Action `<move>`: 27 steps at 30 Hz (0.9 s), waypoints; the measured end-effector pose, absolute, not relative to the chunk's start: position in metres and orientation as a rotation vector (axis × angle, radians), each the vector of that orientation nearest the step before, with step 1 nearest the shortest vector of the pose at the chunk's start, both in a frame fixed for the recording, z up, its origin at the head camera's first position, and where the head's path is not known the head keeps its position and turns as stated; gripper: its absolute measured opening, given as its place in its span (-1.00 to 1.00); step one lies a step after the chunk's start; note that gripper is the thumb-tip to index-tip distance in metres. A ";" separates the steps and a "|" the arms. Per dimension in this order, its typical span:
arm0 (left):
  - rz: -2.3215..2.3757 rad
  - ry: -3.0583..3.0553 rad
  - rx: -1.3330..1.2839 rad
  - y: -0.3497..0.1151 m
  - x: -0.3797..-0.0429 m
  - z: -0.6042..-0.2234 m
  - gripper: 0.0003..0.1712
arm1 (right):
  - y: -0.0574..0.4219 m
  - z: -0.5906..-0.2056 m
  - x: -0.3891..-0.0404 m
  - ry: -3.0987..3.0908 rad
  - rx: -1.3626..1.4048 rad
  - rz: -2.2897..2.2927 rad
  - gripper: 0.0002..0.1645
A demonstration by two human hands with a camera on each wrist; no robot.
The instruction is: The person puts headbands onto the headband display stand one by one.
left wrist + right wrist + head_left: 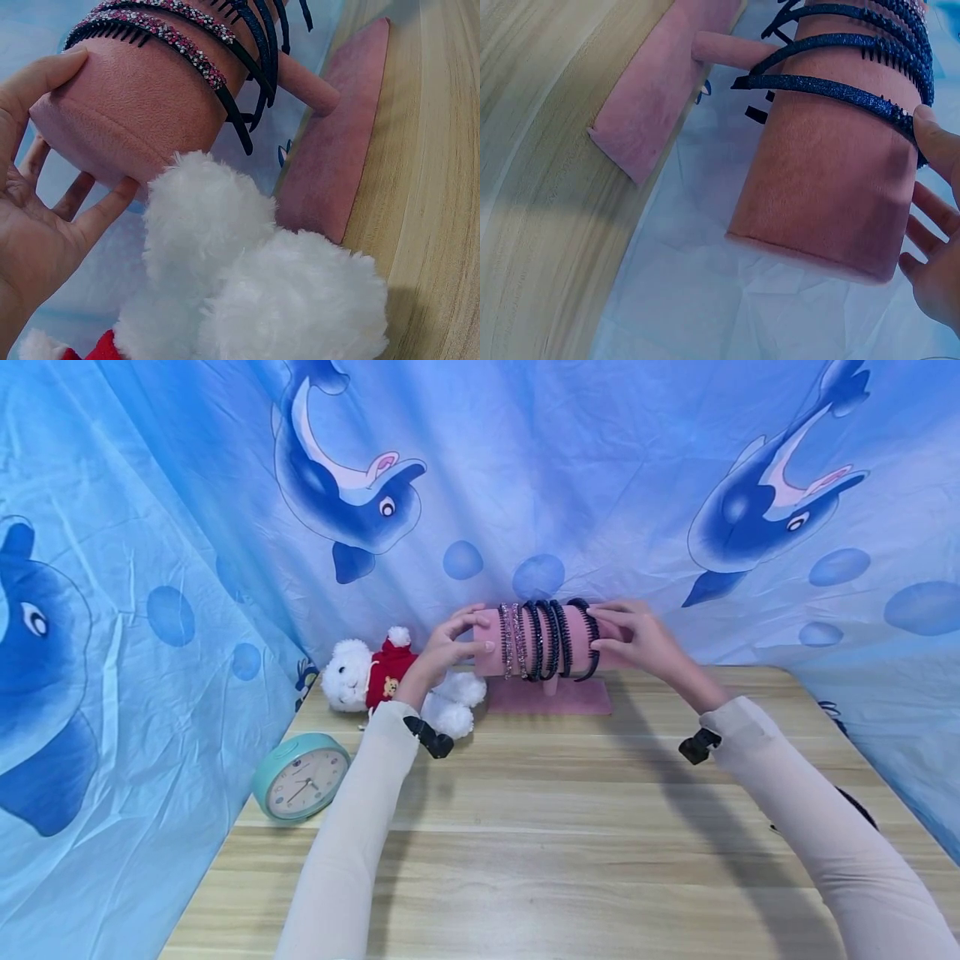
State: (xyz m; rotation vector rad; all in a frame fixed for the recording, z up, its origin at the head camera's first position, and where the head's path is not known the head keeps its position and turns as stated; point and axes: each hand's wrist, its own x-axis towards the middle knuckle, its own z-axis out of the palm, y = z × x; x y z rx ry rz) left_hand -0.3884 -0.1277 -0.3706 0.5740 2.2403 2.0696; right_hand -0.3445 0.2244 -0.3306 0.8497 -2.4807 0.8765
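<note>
A pink velvety headband stand (489,667), a horizontal roll on a post and flat base (551,702), stands at the table's back edge. Several headbands are looped over the roll. Two carry pink and silver glitter (176,45); the others are dark. My left hand (447,647) holds the roll's left end, thumb in front and fingers on the end. Toward the other end, my right hand (641,639) has its thumb and fingertips at the rightmost dark headband (832,91), which sits apart from its neighbours. In the right wrist view, its other fingers lie along the roll.
A white plush bear (348,675) in a red top lies left of the stand, its legs beside the base. Nearer on the left is a teal clock (303,777). Something dark (857,806) shows partly behind my right sleeve. A blue dolphin-print cloth (525,485) hangs behind.
</note>
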 end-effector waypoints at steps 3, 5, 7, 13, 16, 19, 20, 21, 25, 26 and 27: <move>2.074 2.240 0.572 -0.128 -0.388 -0.370 -0.69 | 0.221 -0.330 -0.342 -2.489 0.836 0.864 -0.38; 2.073 2.241 0.572 -0.128 -0.388 -0.370 -0.69 | 0.219 -0.331 -0.342 -2.493 0.830 0.855 -0.38; 2.073 2.240 0.572 -0.128 -0.387 -0.370 -0.69 | 0.218 -0.332 -0.342 -2.498 0.820 0.841 -0.38; 2.074 2.238 0.588 -0.128 -0.387 -0.370 -0.69 | 0.215 -0.332 -0.342 -2.495 0.816 0.828 -0.37; 2.070 2.247 0.585 -0.128 -0.387 -0.371 -0.68 | 0.214 -0.332 -0.342 -2.489 0.827 0.828 -0.37; 2.065 2.257 0.578 -0.129 -0.387 -0.371 -0.68 | 0.213 -0.331 -0.342 -2.481 0.835 0.837 -0.38; 2.064 2.259 0.575 -0.129 -0.387 -0.371 -0.68 | 0.213 -0.331 -0.342 -2.478 0.839 0.838 -0.38; 2.065 2.260 0.576 -0.129 -0.387 -0.371 -0.68 | 0.213 -0.331 -0.342 -2.476 0.838 0.840 -0.38; 2.065 2.257 0.579 -0.128 -0.387 -0.371 -0.68 | 0.211 -0.333 -0.343 -2.459 0.837 0.847 -0.37; 2.064 2.259 0.580 -0.128 -0.387 -0.371 -0.68 | 0.211 -0.333 -0.343 -2.452 0.839 0.849 -0.36; 2.063 2.260 0.581 -0.128 -0.387 -0.371 -0.68 | 0.210 -0.333 -0.343 -2.443 0.840 0.854 -0.36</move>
